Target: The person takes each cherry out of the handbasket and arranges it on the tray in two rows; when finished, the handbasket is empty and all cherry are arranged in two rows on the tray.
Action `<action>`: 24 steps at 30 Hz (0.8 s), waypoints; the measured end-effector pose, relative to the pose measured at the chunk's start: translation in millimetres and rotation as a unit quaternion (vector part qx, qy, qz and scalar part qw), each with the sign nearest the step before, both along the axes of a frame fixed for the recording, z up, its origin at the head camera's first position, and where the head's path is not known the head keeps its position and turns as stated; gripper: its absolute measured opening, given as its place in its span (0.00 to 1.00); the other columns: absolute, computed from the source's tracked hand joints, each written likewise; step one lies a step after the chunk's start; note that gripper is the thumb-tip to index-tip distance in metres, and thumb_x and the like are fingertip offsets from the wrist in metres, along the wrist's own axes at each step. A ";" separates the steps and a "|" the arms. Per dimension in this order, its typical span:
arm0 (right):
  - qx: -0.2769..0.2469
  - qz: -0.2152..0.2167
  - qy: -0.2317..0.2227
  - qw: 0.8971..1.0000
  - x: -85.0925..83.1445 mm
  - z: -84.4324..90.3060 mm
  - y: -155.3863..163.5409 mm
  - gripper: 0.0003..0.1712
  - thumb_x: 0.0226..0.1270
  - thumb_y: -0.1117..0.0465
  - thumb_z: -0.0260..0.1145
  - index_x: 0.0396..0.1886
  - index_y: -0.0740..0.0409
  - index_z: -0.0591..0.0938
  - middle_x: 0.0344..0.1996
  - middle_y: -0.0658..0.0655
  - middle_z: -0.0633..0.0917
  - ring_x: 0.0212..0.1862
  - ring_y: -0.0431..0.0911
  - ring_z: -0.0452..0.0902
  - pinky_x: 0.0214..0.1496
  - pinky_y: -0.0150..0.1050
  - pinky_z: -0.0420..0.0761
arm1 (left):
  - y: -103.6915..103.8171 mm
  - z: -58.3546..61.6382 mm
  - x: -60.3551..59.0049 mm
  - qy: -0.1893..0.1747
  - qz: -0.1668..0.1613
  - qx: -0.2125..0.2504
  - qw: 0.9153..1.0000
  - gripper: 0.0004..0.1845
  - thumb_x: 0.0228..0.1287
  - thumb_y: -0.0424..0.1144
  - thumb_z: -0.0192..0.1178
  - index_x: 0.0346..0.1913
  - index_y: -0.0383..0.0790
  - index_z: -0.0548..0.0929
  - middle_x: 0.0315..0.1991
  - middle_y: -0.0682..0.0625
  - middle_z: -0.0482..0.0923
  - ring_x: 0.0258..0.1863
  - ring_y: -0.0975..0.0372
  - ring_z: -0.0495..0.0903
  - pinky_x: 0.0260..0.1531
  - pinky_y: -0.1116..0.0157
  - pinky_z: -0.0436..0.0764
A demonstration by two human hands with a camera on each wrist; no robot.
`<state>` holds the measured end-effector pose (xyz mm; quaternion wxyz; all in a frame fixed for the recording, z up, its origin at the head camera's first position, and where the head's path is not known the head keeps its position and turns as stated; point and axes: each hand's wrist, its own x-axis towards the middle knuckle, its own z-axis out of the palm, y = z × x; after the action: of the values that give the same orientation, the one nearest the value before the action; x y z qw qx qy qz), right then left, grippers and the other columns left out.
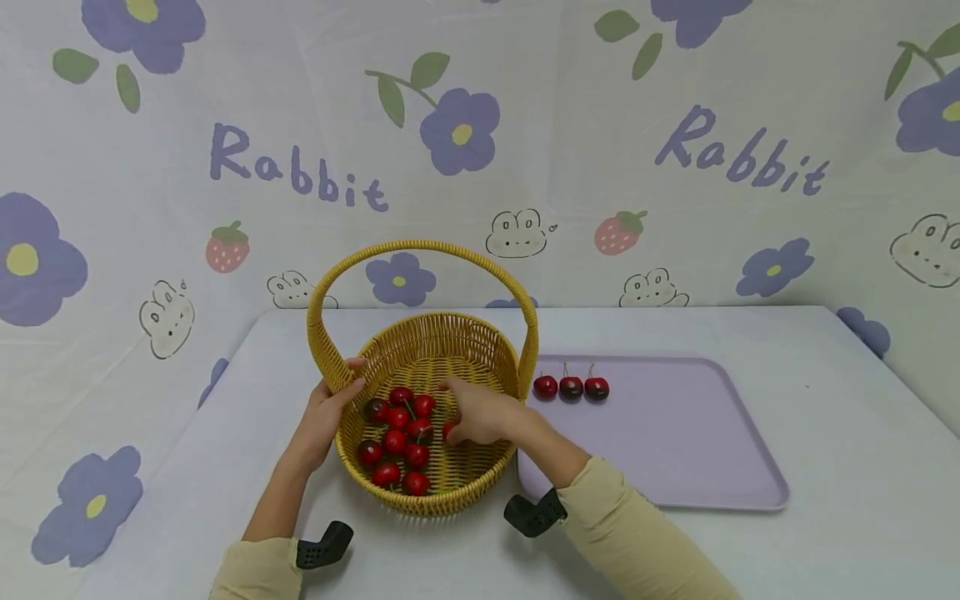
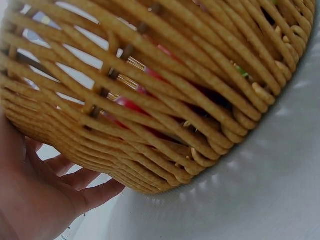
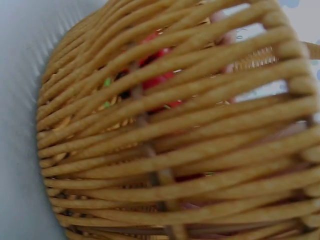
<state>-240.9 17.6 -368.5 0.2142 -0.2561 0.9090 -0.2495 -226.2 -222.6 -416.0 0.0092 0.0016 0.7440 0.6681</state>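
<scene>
Woven basket [image 1: 427,350] standing on the table [image 1: 825,533], its handle arched overhead and running left to right. Left hand [image 1: 324,417] gripping the basket's left rim where the handle joins, thumb over the top, fingers [image 2: 95,195] lying straight along the outer wall in the left wrist view. Right hand [image 1: 483,414] reaching over the right rim and down inside, fingers curled together on a red cherry [image 1: 448,430] at their tips; grip mostly hidden by the hand itself, so a pinch judged likely, not confirmed. Remaining cherries [image 1: 397,446] clustered on the basket floor, just left of the right hand's fingers and touching one another. Right hand plainly nearer to them; left hand outside the wall. Lilac tray [image 1: 675,450] lying just beside the basket on its right, long axis left to right. Three cherries [image 1: 571,387] in a row at the tray's far left corner, stems upright. Right wrist view showing weave only, red glimpsed through gaps.
</scene>
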 end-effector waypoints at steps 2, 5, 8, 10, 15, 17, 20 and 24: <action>0.002 0.006 0.012 1.000 -0.4 2.6 2.7 0.34 0.62 0.62 0.69 0.66 0.63 0.67 0.37 0.56 0.79 0.39 0.46 0.73 0.51 0.43 0.73 | 0.2 -0.3 -0.5 -0.001 -0.001 0.001 1.000 0.22 0.75 0.38 0.45 0.67 0.35 0.62 0.67 0.39 0.60 0.64 0.52 0.59 0.63 0.53 0.54; 0.001 0.016 0.031 0.999 -0.6 7.2 7.3 0.22 0.63 0.62 0.68 0.55 0.62 0.77 0.34 0.53 0.78 0.39 0.45 0.73 0.46 0.42 0.74 | 0.6 -0.3 -1.1 0.000 -0.002 0.000 1.000 0.22 0.75 0.38 0.45 0.67 0.35 0.62 0.67 0.39 0.60 0.64 0.52 0.59 0.63 0.53 0.54; -0.008 0.017 0.039 0.999 -0.5 12.1 11.9 0.14 0.63 0.61 0.68 0.47 0.59 0.82 0.33 0.52 0.79 0.38 0.45 0.73 0.42 0.40 0.75 | 1.0 0.2 -1.1 0.000 -0.002 0.001 1.000 0.22 0.75 0.38 0.45 0.67 0.35 0.62 0.67 0.39 0.59 0.64 0.52 0.59 0.63 0.53 0.54; -0.019 0.012 0.034 0.999 0.2 15.9 14.6 0.12 0.63 0.61 0.68 0.46 0.57 0.82 0.32 0.53 0.78 0.37 0.45 0.72 0.39 0.38 0.75 | 0.9 0.3 -0.9 0.001 -0.002 0.003 1.000 0.22 0.75 0.38 0.45 0.67 0.35 0.62 0.67 0.39 0.59 0.64 0.52 0.58 0.63 0.53 0.54; -0.073 -0.006 -0.002 0.997 2.7 23.7 21.3 0.15 0.62 0.62 0.69 0.48 0.59 0.80 0.33 0.53 0.79 0.33 0.45 0.76 0.34 0.35 0.77 | 0.9 0.2 0.2 0.007 -0.004 0.005 1.000 0.22 0.75 0.37 0.45 0.67 0.34 0.62 0.67 0.39 0.59 0.64 0.53 0.58 0.63 0.54 0.53; -0.093 -0.007 -0.010 0.996 3.6 26.2 24.1 0.16 0.62 0.62 0.69 0.48 0.59 0.78 0.34 0.53 0.79 0.33 0.45 0.77 0.34 0.35 0.78 | 0.6 -0.2 0.5 0.009 -0.004 0.003 1.000 0.22 0.75 0.38 0.45 0.67 0.34 0.62 0.67 0.39 0.59 0.64 0.53 0.58 0.63 0.54 0.53; -0.113 0.007 -0.006 0.994 4.3 29.1 29.4 0.15 0.62 0.60 0.68 0.47 0.58 0.79 0.36 0.52 0.80 0.36 0.43 0.76 0.36 0.35 0.77 | 0.1 -1.1 0.4 0.009 -0.004 0.002 1.000 0.22 0.75 0.38 0.45 0.67 0.34 0.62 0.67 0.39 0.59 0.63 0.54 0.58 0.63 0.55 0.53; -0.151 0.031 -0.017 0.988 6.1 32.1 38.2 0.16 0.63 0.58 0.68 0.49 0.58 0.80 0.39 0.52 0.81 0.37 0.45 0.77 0.38 0.36 0.79 | 0.4 -1.3 -0.1 0.007 -0.003 0.003 1.000 0.22 0.75 0.38 0.45 0.67 0.35 0.62 0.67 0.40 0.59 0.63 0.55 0.58 0.63 0.55 0.53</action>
<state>-234.8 55.8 -336.4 0.1963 -0.3093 0.8489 -0.3811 -226.3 -222.2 -417.3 0.0063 0.0085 0.7423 0.6700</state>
